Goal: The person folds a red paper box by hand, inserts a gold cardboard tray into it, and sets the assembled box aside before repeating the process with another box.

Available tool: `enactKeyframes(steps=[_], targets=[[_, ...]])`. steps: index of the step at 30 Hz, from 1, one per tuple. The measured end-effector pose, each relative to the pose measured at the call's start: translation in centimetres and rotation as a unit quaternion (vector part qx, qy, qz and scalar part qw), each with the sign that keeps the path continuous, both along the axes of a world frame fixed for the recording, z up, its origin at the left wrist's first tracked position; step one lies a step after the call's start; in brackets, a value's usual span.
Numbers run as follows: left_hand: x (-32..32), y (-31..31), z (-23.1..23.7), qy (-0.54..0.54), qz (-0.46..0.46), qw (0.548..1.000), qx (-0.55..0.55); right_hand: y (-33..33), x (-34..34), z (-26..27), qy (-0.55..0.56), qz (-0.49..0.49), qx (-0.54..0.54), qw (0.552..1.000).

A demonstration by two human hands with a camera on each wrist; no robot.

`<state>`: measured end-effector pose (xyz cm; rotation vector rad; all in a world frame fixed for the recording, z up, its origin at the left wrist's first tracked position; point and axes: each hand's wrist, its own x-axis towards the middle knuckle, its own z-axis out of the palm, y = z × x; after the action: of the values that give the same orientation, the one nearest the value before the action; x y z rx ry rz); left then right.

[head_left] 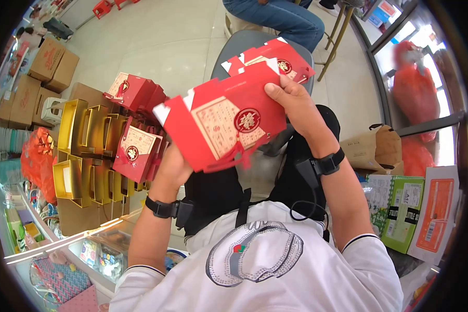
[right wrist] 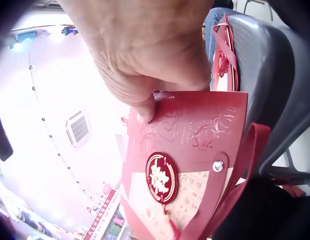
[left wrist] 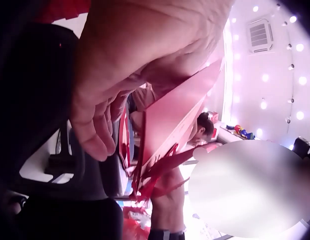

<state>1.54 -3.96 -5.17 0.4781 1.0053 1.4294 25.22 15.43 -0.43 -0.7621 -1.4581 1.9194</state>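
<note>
Between both hands, in front of the body, is a red gift box (head_left: 184,122) of card, folded flat. It has a cream printed panel, a round red-and-gold medallion, a tassel and a red ribbon handle. My right hand (head_left: 299,104) pinches its upper right edge, thumb on the printed face; the right wrist view shows this grip (right wrist: 150,55) close up. At the lower left edge is my left hand (head_left: 174,164), partly hidden behind the box. Seen from the left wrist, its loosely bent fingers (left wrist: 97,140) hang apart from the red panel (left wrist: 167,115).
More flat red boxes (head_left: 296,54) lie on a grey plastic chair (head_left: 236,44) ahead. At left, gold trays (head_left: 70,127) stand in rows beside made-up red boxes (head_left: 135,148). Brown cartons (head_left: 47,57) are stacked farther left. A paper bag (head_left: 372,148) stands at right; a seated person's jeans (head_left: 286,21) show beyond.
</note>
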Motion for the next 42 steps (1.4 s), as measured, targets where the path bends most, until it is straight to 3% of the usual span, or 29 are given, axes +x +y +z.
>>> enactKeyframes(steps=[2, 5, 8, 9, 12, 15, 18, 20, 25, 28, 34, 39, 42], targets=[[-5.6, -0.8, -2.3, -0.103, -0.027, 0.992, 0.073, 0.4, 0.4, -0.7, 0.019, -0.039, -0.014, 0.999], [-2.8, 0.0, 1.9, 0.153, 0.119, 0.98, 0.034, 0.2, 0.2, -1.4, 0.025, -0.045, -0.011, 0.999], [-1.3, 1.0, 2.0, 0.22, 0.131, 0.966, 0.047, -0.9, -0.4, -1.3, 0.038, -0.046, -0.048, 0.997], [-1.0, 1.0, 2.1, 0.169, 0.13, 0.975, 0.058, -1.2, -0.6, -1.1, 0.043, -0.049, -0.063, 0.996], [-0.1, 1.4, 2.7, 0.172, 0.163, 0.969, 0.07, -1.0, -0.5, -1.9, 0.002, -0.048, -0.025, 0.999], [0.1, 1.2, 3.6, 0.248, 0.164, 0.953, 0.057, 0.5, 0.4, -4.0, -0.104, -0.155, 0.221, 0.957], [0.0, 0.7, 4.4, 0.325, 0.138, 0.935, 0.02, -1.4, 0.2, 1.3, -0.106, -0.162, 0.311, 0.93], [0.7, 1.1, 5.3, 0.366, 0.11, 0.924, 0.017, -3.2, -1.1, 3.6, -0.07, -0.085, 0.381, 0.918], [2.6, 1.1, 5.6, 0.427, 0.069, 0.901, 0.039, -4.1, -3.1, 3.5, -0.07, 0.006, 0.216, 0.974], [2.9, 1.1, 5.9, 0.448, 0.052, 0.892, 0.026, -3.7, -2.8, 3.0, -0.078, 0.038, 0.182, 0.98], [3.5, 1.3, 6.3, 0.442, 0.032, 0.896, 0.026, -3.6, -1.3, 5.4, -0.163, 0.17, -0.013, 0.972], [4.6, 0.6, 6.3, 0.467, -0.019, 0.884, 0.032, -4.1, -0.6, 4.3, -0.152, 0.173, 0.015, 0.973], [4.5, 1.1, 7.0, 0.305, -0.071, 0.937, 0.157, -3.8, 0.3, 4.7, -0.118, 0.21, 0.018, 0.97]])
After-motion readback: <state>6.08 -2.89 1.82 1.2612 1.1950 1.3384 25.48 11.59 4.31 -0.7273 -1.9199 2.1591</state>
